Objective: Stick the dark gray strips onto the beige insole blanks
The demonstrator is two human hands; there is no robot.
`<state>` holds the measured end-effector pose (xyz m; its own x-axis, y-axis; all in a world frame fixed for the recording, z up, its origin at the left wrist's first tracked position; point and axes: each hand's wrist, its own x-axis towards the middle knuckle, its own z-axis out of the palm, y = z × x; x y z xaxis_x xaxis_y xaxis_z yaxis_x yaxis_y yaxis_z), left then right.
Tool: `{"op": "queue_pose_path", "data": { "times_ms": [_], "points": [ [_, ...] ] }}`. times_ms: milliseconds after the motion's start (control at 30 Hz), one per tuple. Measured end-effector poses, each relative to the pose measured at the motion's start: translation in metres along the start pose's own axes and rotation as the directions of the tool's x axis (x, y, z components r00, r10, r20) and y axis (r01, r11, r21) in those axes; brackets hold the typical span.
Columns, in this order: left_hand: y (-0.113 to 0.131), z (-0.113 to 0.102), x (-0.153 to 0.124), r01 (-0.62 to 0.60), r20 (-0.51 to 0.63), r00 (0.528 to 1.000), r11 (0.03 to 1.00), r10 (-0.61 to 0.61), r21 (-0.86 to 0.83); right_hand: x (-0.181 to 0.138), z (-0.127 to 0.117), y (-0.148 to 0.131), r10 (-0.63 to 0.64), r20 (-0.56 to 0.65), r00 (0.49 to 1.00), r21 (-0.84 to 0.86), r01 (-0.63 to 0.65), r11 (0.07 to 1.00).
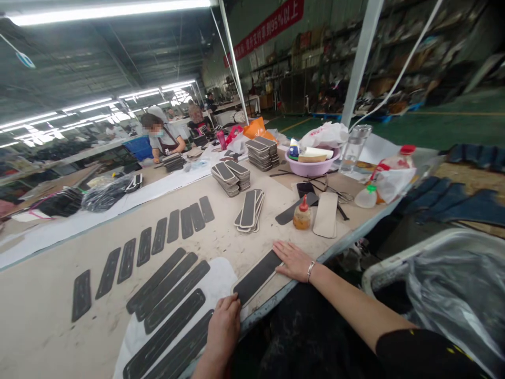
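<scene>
Workpiece: one pale-bordered dark panel (256,279), flat on the worktable (35,342) just inside its near edge. We find it between the two hands, bridging the gap from one to the other.

Key relation: the panel's long axis runs obliquely, from the left hand (225,323) at the lower-left end up to the right hand (292,261) at the upper-right end, roughly along the table edge. Neither hand is nearer; we record contact at both ends, the middle uncovered.

Hand states: the right is spread palm down, fingers extended together over its end, not wrapped round anything. The left has its fingers bent at the opposite corner; whether they pinch the panel or merely rest against it, we cannot tell, since the thumb is hidden. A bracelet (310,271) circles the right wrist.

Surroundings: left of the left hand we note long dark strips (163,334), some on a white sheet (224,267), slanting much as the panel does. Beyond these, shorter dark strips (160,235) form an oblique row. Past the right hand stand a red-tipped squeeze bottle (302,218) and, just beside it, a blank pale panel (325,213); a small pile of bordered panels (248,210) lies farther left.
</scene>
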<state>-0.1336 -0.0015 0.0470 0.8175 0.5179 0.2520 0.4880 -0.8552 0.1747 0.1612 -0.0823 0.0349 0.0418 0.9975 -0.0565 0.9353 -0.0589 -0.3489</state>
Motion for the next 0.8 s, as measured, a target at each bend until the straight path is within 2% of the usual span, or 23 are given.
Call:
{"op": "queue_pose_path", "data": {
  "times_ms": [167, 367, 500, 567, 667, 733, 800],
  "points": [
    [0.002, 0.0, -0.004, 0.011, -0.013, 1.0, 1.0, -0.011, -0.022, -0.002, 0.012, 0.005, -0.003, -0.115, 0.993, 0.011, 0.004, 1.0],
    [0.011, -0.013, -0.011, 0.084, 0.041, 0.996, 0.994, -0.081, -0.067, -0.003, 0.013, 0.006, -0.018, -0.127, 0.992, 0.039, 0.023, 0.999],
    [0.024, -0.017, 0.001, 0.024, 0.018, 1.0, 0.998, -0.023, -0.056, -0.003, 0.014, 0.007, -0.011, -0.138, 0.99, 0.015, 0.013, 1.0],
    [0.032, -0.013, 0.013, -0.032, 0.072, 0.997, 0.999, 0.034, -0.028, -0.003, 0.015, 0.007, -0.019, -0.141, 0.99, -0.009, 0.017, 1.0],
    [0.043, 0.0, 0.029, -0.097, 0.216, 0.972, 0.995, 0.09, 0.022, -0.003, 0.016, 0.006, -0.031, -0.149, 0.988, -0.038, 0.026, 0.999],
    [0.044, 0.008, 0.036, -0.109, 0.292, 0.952, 0.993, 0.093, 0.037, -0.002, 0.015, 0.006, -0.034, -0.154, 0.988, -0.06, 0.025, 0.998],
    [0.039, 0.013, 0.041, -0.067, 0.296, 0.954, 0.997, 0.056, 0.027, -0.002, 0.013, 0.005, -0.036, -0.15, 0.988, -0.078, 0.025, 0.997]
  ]
}}
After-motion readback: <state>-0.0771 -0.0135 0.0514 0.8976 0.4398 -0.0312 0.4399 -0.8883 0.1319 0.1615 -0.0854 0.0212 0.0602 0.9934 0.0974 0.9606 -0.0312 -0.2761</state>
